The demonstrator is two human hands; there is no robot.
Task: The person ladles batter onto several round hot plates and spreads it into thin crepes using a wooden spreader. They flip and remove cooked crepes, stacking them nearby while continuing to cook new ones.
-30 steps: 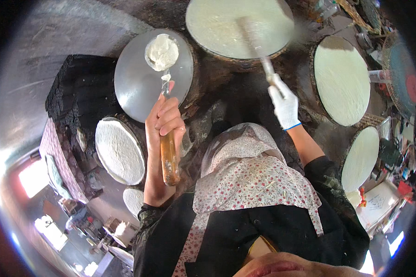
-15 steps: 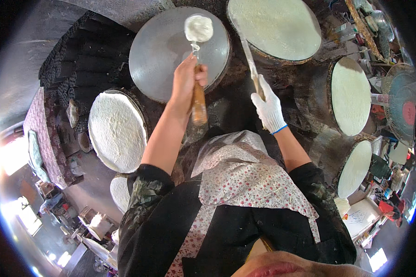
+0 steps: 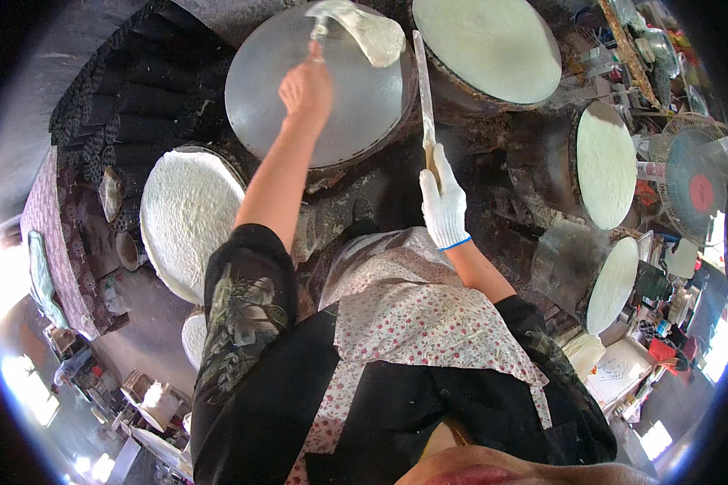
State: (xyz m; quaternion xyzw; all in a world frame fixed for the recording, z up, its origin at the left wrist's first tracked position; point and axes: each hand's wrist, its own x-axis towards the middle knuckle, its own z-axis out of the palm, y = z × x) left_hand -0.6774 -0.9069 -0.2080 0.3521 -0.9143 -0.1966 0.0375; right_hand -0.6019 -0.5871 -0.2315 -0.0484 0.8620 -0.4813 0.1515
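Left hand (image 3: 306, 90), bare: fingers closed round handle of ladle (image 3: 319, 31). Batter (image 3: 374, 36): trailing from ladle over far right part of uncoated griddle (image 3: 344, 121); contact unclear. Right hand (image 3: 445, 202), gloved: fingers wrapped about flat scraper (image 3: 425, 93), blade between uncoated griddle and coated griddle (image 3: 489, 52). Hazards: possible spill past rim, if ladle tips too far right; lumpy patch, if batter sets where it lands; marred coating, if scraper swings right.

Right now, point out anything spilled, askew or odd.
No spill stands out: the batter stretching from the ladle shows over the grey griddle. One mild oddity is mismatched hands: the right hand is gloved, the left hand bare.
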